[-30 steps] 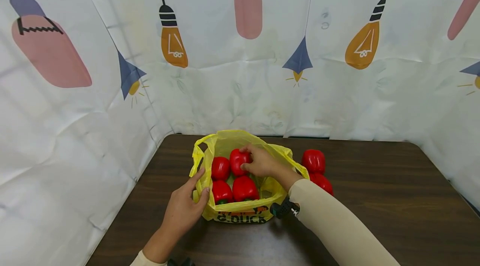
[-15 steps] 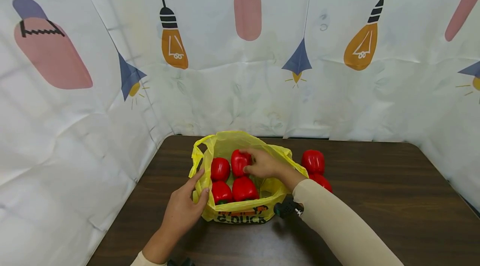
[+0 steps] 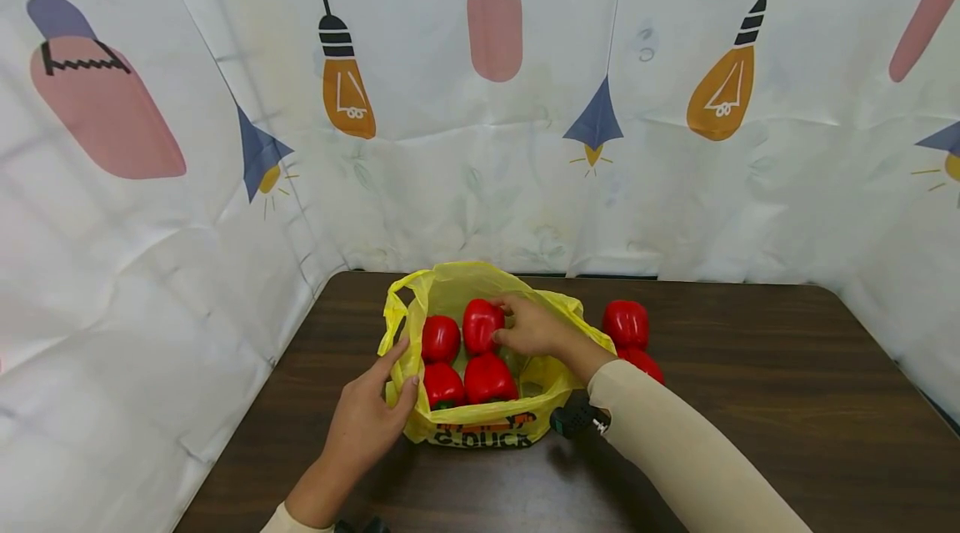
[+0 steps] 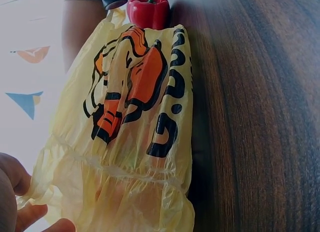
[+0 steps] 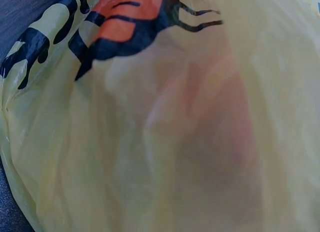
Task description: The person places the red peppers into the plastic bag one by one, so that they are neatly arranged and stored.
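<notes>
In the head view, a yellow plastic bag [image 3: 480,414] stands with its mouth spread wide. Several red bell peppers [image 3: 491,377] lie inside it. My left hand [image 3: 367,412] holds the bag's left edge between thumb and fingers; in the left wrist view the bag's thin film [image 4: 75,182] runs between them. Reaching into the bag from the right, my right hand [image 3: 532,327] has its thumb and fingertips at the right side of the back red bell pepper [image 3: 482,326], the fingers loosely spread. The right wrist view is filled by the bag wall [image 5: 125,142], which hides that hand.
Two more red bell peppers [image 3: 626,323] sit on the dark wooden table [image 3: 765,399], just right of the bag. A white curtain [image 3: 480,183] printed with lamps hangs behind and to the left of the table.
My right hand has drawn back slightly to the right, its fingertips sliding off the top of the back pepper to its side. The left hand and the bag stay in place.
</notes>
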Available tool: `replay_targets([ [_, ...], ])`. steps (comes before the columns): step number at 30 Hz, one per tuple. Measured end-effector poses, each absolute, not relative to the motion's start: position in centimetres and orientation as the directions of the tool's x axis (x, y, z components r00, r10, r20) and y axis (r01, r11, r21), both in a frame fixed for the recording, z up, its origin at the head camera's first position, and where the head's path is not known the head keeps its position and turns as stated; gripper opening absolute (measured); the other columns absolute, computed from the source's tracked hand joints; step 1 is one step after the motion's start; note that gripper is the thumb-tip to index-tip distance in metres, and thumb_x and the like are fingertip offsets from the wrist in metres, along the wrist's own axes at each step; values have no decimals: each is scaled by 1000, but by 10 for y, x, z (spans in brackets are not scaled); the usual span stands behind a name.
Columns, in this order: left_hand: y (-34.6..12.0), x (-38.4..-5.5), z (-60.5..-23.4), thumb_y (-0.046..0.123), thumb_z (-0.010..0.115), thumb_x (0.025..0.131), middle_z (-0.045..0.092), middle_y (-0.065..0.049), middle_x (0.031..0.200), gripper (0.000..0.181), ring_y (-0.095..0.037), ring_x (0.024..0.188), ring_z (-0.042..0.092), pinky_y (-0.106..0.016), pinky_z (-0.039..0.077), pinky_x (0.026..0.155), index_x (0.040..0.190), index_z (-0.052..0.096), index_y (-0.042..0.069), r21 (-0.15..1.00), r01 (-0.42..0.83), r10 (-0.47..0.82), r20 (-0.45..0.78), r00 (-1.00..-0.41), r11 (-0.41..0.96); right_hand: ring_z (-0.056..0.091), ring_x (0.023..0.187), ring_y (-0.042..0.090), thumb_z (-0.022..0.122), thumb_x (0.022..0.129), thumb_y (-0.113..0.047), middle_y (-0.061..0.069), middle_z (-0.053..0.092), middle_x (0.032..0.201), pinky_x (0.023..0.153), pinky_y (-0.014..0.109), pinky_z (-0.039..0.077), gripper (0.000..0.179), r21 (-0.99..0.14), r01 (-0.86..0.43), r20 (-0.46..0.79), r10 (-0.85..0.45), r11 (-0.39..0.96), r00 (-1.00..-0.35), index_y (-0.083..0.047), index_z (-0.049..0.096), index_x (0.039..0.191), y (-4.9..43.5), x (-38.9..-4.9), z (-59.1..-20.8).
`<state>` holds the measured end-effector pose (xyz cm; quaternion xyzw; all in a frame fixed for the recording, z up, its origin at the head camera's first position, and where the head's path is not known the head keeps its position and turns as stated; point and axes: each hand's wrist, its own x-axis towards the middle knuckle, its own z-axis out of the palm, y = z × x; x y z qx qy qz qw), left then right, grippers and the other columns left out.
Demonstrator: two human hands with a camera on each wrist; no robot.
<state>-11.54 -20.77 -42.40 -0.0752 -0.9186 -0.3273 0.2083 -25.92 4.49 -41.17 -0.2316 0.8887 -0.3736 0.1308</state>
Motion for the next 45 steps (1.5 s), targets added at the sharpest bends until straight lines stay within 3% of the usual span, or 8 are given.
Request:
replay_targets([
  [6,-207,-116,-423,12,79,89,75,-18,110,58,-12,74,64,-41,61,71,143,60,6,564,272,1,433,-901,780,58,124,32,69,96,-16,17,55,145,97,46,52,63,-700,-355,-52,-540,619,-840,-10,46,153,46,-260,-413],
  [13,-208,-115,-423,12,79,89,71,-20,122,58,-23,95,72,-44,61,76,143,59,6,565,279,4,438,-899,776,53,133,36,67,98,-19,17,53,147,102,50,49,57,-716,-343,-47,-533,608,-845,-12,49,151,50,-256,-406],
  [17,-209,-115,-423,12,79,89,70,-21,124,58,-23,97,71,-44,61,76,143,59,5,564,288,7,447,-894,774,57,129,36,67,98,-21,14,55,146,100,48,51,54,-718,-382,-25,-571,581,-821,-8,52,148,58,-250,-395],
  [19,-209,-115,-423,11,79,89,71,-20,121,58,-19,91,71,-41,61,73,143,59,5,561,291,8,451,-893,775,59,126,35,66,98,-22,14,56,144,98,47,52,53,-711,-411,-13,-596,570,-803,-7,52,148,64,-246,-387],
  [25,-210,-114,-422,10,79,89,74,-11,88,58,-11,63,57,-27,52,57,143,59,6,571,270,-5,432,-902,775,59,125,28,66,100,-26,8,59,142,98,45,52,53,-682,-465,21,-620,565,-784,-10,52,148,86,-234,-366],
  [31,-209,-114,-423,10,79,88,75,-16,108,58,-13,75,65,-32,59,64,143,60,5,571,271,-7,436,-900,775,59,125,25,69,100,-28,3,60,141,93,41,55,51,-649,-523,84,-631,553,-771,-15,54,147,108,-227,-354],
  [38,-211,-113,-424,9,79,88,75,-11,92,59,-12,58,55,-25,51,52,144,59,6,593,273,-9,427,-904,757,58,125,26,71,99,-24,2,61,140,94,45,54,48,-644,-508,111,-587,572,-802,-15,57,144,136,-219,-349],
  [45,-214,-114,-425,9,79,88,76,-15,103,58,-9,64,60,-26,54,57,143,59,5,563,311,16,467,-884,765,62,118,30,70,99,-25,7,61,140,92,52,54,49,-579,-526,156,-548,623,-822,-12,57,144,168,-212,-354],
])
